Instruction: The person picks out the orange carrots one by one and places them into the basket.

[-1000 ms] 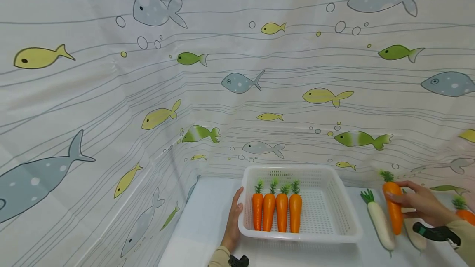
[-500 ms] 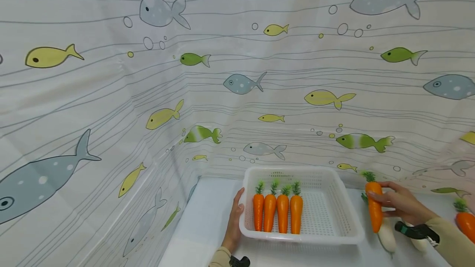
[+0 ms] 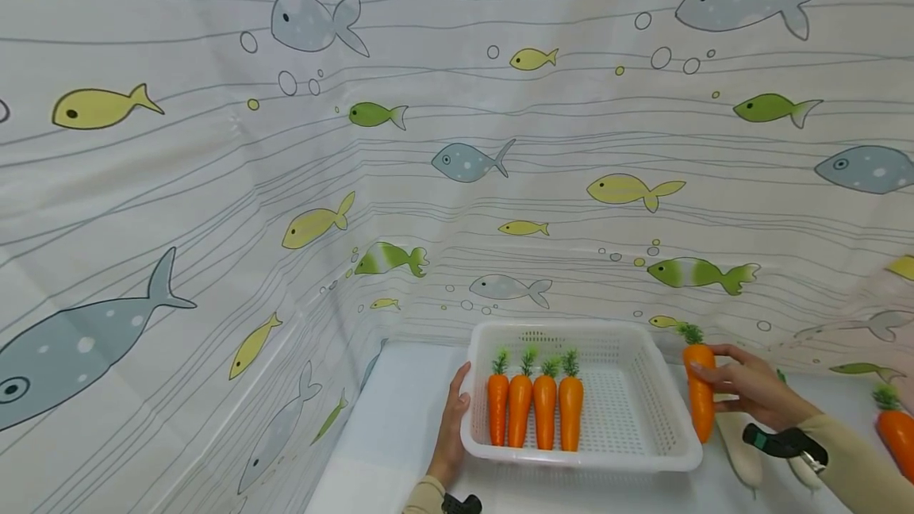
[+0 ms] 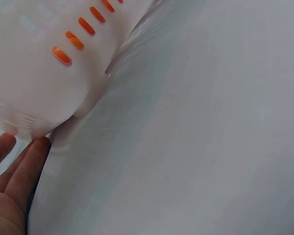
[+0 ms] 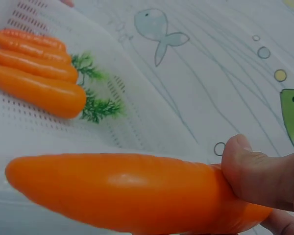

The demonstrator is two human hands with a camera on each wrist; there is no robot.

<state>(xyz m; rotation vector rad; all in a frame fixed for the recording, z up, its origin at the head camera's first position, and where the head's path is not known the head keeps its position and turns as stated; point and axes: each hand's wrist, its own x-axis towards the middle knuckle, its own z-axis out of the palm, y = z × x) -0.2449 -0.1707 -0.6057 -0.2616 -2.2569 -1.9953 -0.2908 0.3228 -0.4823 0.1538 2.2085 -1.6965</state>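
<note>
My right hand (image 3: 764, 393) holds an orange carrot (image 3: 700, 399) with a green leafy top by its upper part, at the right rim of a white plastic basket (image 3: 581, 460). In the right wrist view, the thumb (image 5: 255, 171) presses on the carrot's thick end and its tip points left. Several carrots (image 3: 545, 411) lie side by side in the basket's left half, tops toward the back. At the basket's left wall is my left hand (image 3: 450, 427); its extended fingers (image 4: 29, 169) touch the wall in the left wrist view.
Right of the basket, two white radishes (image 3: 739, 450) lie on the white table (image 3: 400, 403), partly hidden by the right arm. Another carrot (image 3: 898, 435) lies at the far right edge. A fish-patterned sheet (image 3: 557, 252) rises behind and to the left.
My right hand has moved left with the carrot, from over the white radishes to the basket's right rim. My left hand has stayed at the basket's left side.
</note>
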